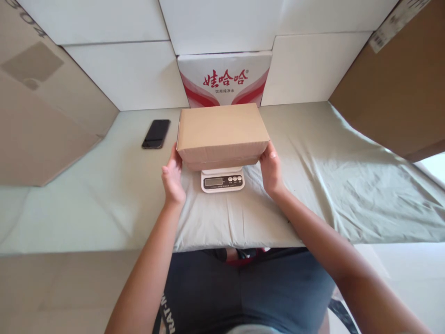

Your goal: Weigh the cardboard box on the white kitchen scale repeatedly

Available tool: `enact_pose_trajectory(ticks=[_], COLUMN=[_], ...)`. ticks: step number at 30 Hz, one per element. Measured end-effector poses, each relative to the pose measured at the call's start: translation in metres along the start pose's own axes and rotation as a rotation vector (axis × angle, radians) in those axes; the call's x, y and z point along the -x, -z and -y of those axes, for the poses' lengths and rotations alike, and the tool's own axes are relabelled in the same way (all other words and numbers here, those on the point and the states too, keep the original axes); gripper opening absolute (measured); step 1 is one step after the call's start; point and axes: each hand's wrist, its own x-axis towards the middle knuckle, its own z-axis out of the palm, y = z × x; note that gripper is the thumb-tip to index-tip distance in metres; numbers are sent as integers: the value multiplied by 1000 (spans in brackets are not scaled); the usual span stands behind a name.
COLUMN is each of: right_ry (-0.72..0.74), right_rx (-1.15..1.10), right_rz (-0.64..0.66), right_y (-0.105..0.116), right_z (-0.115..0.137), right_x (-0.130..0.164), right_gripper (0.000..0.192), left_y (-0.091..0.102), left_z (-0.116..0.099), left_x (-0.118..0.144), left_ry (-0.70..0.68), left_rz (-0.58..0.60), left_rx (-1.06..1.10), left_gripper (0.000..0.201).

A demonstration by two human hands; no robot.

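Facing me, the white-and-red box [225, 76] reads 娃哈哈 in large red characters, with a small ® beside them and 饮用纯净水 in smaller dark print underneath. On the carton [52, 116] to my left I make out 304 in dark, slanted figures. My dark pants [201, 287] show RAT-M in white, cut off by my arm. The scale's [223, 182] panel lettering is too small for me to read.
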Motion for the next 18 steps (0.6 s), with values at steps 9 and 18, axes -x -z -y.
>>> enact_pose_trajectory(ticks=[9,18], right_ry=[29,150], right_rx=[30,60], right_rz=[8,-63], right_y=[-18,-18], right_z=[13,25], right_x=[5,-31], right_gripper=[76,80], left_y=[-9,-24], left_z=[-6,-47], left_x=[5,-16], left_ry=[63,-23], left_rz=[2,134], left_rx=[-6,72], left_gripper=[99,92])
